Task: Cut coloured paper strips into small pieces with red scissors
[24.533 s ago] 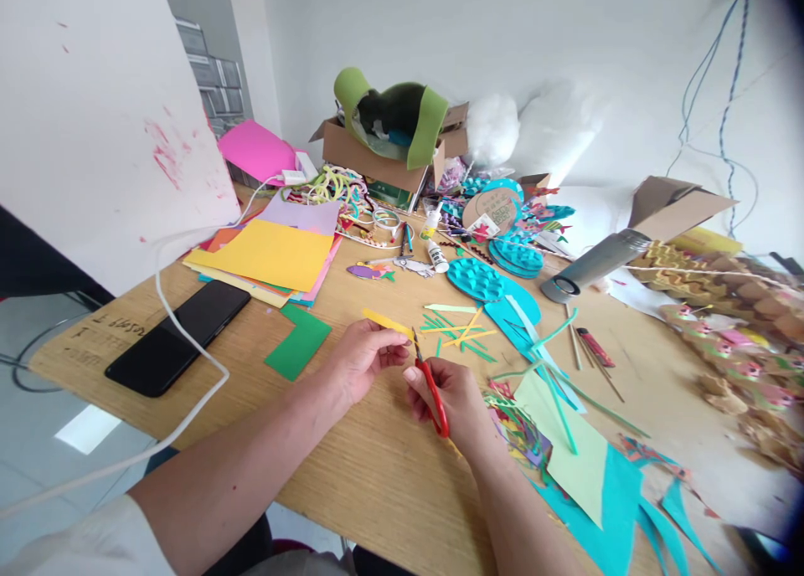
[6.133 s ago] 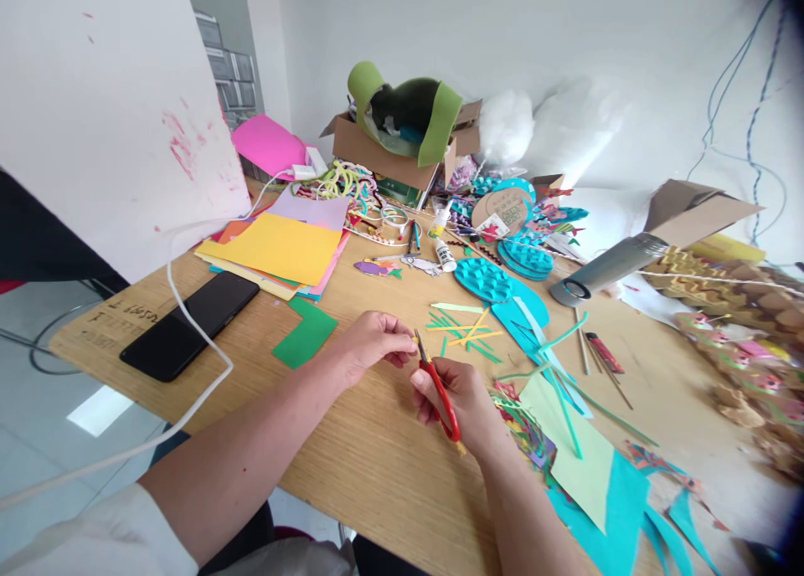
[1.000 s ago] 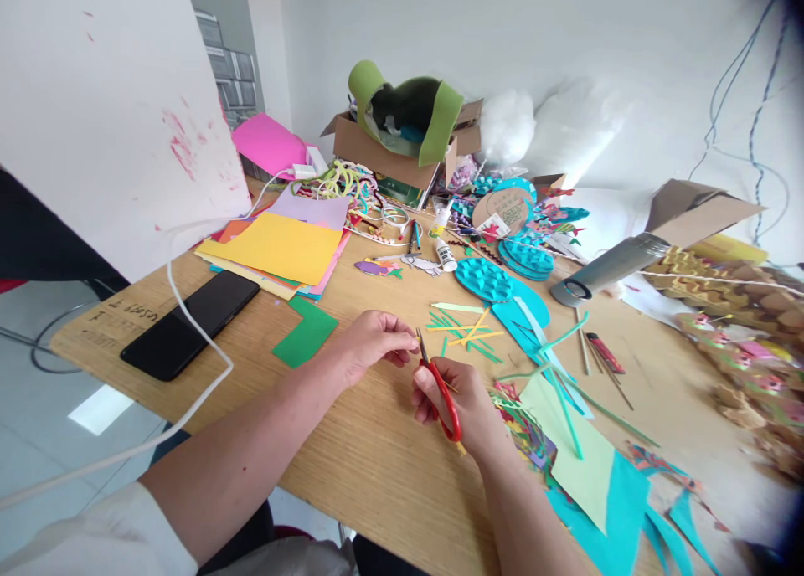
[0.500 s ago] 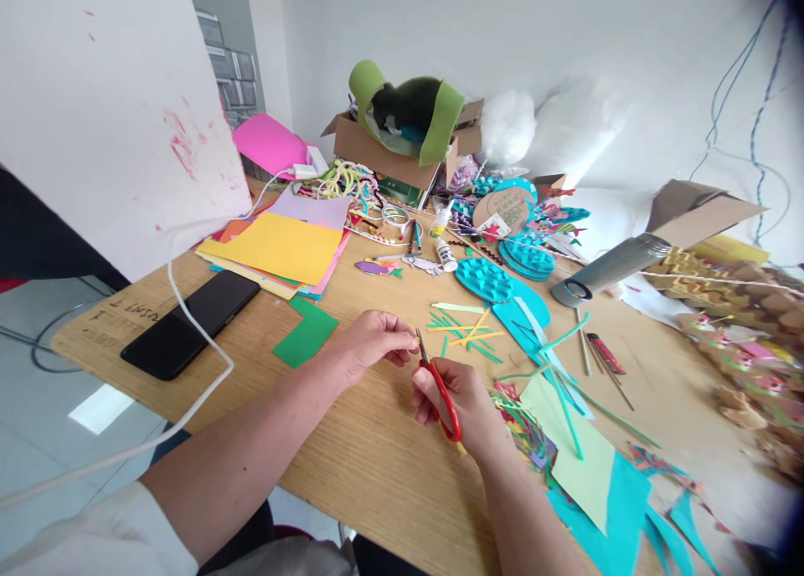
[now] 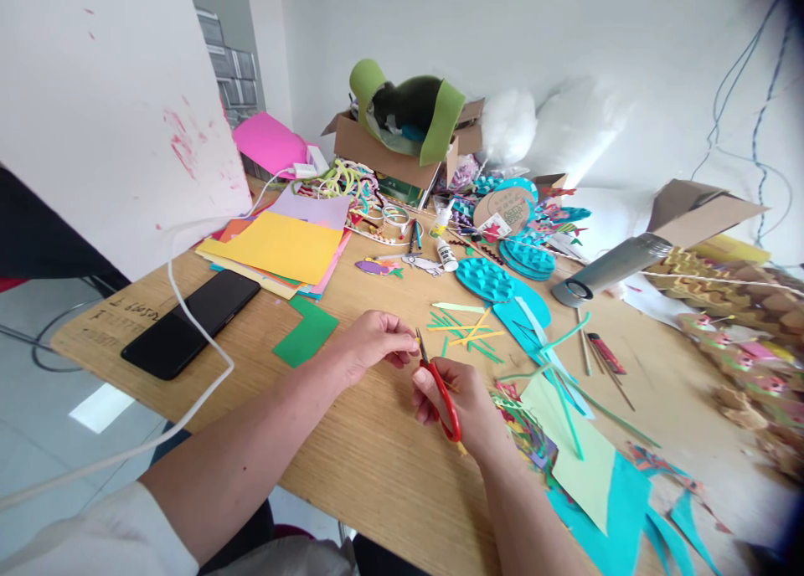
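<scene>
My right hand (image 5: pixel 461 396) is closed around the red handles of a pair of scissors (image 5: pixel 450 408), whose blades point away from me. At the blade tips, my left hand (image 5: pixel 382 342) pinches a tiny yellow piece (image 5: pixel 417 339), mostly hidden by the fingers; it looks like paper. Just beyond the hands lie thin green and yellow paper strips (image 5: pixel 483 335), some crossed over each other. A bent green paper piece (image 5: pixel 306 335) rests on the table left of my left hand. Paper scraps (image 5: pixel 524 429) sit beside my right wrist.
A black phone (image 5: pixel 192 325) with a white cable (image 5: pixel 219 375) across it lies at left, near stacked coloured paper (image 5: pixel 282 249). Glue bottles (image 5: pixel 445 255), blue ovals (image 5: pixel 483 280) and a cardboard box (image 5: pixel 358 145) stand farther back. At right are a metal flask (image 5: pixel 609 268) and light green paper (image 5: pixel 581 459).
</scene>
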The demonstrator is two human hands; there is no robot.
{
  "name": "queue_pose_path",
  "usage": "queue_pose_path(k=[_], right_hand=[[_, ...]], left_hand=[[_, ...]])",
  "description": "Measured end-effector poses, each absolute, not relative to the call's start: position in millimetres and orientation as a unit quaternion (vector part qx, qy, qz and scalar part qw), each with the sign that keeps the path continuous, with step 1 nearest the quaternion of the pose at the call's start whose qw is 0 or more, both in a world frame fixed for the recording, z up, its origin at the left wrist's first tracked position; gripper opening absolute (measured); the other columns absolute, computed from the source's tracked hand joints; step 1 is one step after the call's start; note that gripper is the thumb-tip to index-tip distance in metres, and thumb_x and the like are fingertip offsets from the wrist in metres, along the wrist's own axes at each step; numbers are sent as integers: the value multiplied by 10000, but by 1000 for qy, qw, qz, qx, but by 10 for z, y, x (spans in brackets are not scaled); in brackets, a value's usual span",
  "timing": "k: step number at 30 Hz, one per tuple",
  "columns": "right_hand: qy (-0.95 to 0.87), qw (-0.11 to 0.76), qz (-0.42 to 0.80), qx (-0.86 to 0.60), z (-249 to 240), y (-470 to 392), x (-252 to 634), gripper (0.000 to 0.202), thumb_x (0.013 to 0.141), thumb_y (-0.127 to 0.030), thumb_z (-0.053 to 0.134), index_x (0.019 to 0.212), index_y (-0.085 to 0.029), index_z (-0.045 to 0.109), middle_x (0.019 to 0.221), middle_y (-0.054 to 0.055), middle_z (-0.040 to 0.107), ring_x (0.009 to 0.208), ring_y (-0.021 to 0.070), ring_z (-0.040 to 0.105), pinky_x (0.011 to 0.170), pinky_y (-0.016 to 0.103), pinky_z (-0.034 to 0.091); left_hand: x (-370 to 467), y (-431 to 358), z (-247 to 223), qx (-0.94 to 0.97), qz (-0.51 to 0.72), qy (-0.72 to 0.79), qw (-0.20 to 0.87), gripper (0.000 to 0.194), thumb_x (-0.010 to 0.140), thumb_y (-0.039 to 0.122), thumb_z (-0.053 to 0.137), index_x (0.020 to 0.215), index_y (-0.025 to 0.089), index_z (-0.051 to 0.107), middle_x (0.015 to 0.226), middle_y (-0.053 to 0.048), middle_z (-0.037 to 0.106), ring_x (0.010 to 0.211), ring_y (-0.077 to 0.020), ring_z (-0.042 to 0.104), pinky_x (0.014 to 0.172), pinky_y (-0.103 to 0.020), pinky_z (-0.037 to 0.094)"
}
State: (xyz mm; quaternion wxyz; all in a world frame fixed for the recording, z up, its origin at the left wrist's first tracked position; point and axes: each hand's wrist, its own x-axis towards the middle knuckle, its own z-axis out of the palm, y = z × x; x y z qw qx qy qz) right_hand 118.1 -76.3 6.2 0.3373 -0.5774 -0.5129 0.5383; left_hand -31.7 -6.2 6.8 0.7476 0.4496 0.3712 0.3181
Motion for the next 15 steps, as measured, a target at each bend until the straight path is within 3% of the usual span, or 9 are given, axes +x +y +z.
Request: queue_pose_path(k=[15], right_hand=[[-506, 339, 545, -576, 64, -764, 1181, 475, 663, -609, 705, 646, -167, 532, 522, 3, 610, 402, 131, 581, 376, 210, 426]], left_hand=[[-319, -56, 83, 446, 326, 387, 738, 118, 575, 212, 674, 617, 118, 616, 600, -3, 584, 555, -94, 533, 566, -239, 429]])
